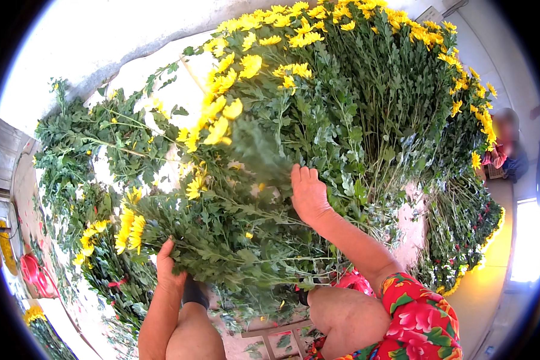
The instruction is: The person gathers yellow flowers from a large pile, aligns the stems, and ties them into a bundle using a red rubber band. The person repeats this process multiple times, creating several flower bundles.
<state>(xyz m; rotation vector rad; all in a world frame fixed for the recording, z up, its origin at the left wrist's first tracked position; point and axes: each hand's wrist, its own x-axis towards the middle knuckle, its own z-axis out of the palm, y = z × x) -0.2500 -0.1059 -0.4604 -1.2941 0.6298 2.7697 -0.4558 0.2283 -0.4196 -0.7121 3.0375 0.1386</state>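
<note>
My left hand (171,265) is closed around a bunch of yellow chrysanthemums (204,249) held low over my knees. Their yellow heads point left and their leafy stems run to the right. Farther up, my right hand (310,195) has its fingers curled round a leafy chrysanthemum stem (255,147), whose foliage is smeared by motion. Yellow heads near its upper left end overlap other flowers, so I cannot tell how many stems it holds. Just beyond my right hand lies a large pile of chrysanthemums (366,102), blooms toward the far edge.
Loose leafy stems (66,150) lie scattered on the left. Another row of bundled flowers (462,222) is at the right, near a yellowish floor strip (492,258). A red plastic item (35,275) stands far left. A person (509,150) is at the far right.
</note>
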